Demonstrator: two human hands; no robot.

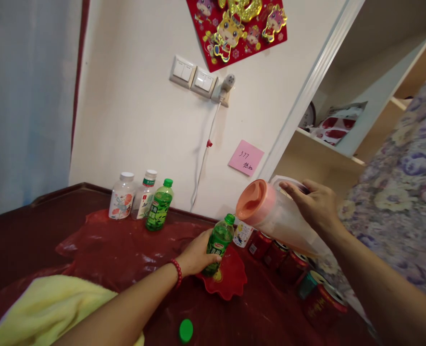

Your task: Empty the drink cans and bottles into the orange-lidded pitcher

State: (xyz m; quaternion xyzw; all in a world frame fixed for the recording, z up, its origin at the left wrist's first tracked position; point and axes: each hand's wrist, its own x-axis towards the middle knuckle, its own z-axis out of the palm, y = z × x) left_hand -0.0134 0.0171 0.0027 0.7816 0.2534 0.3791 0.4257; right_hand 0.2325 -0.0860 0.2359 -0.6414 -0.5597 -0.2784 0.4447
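Note:
My left hand (198,254), with a red bead bracelet on the wrist, is wrapped round a green plastic bottle (223,236). The bottle stands nearly upright over a red scalloped plate (234,283). My right hand (316,204) grips the handle of a translucent pitcher (288,218) with an orange lid (251,204). The pitcher is tipped to the left, its lid end close above the bottle's top. Whether liquid is flowing, I cannot tell. A loose green cap (186,330) lies on the table in front of the plate.
At the back left stand a second green bottle (159,205), a clear bottle with a white cap (145,194) and a white-capped jar (122,197). Several cans (294,266) line the right side. A yellow towel (54,307) lies front left. A white cable (203,163) hangs down the wall.

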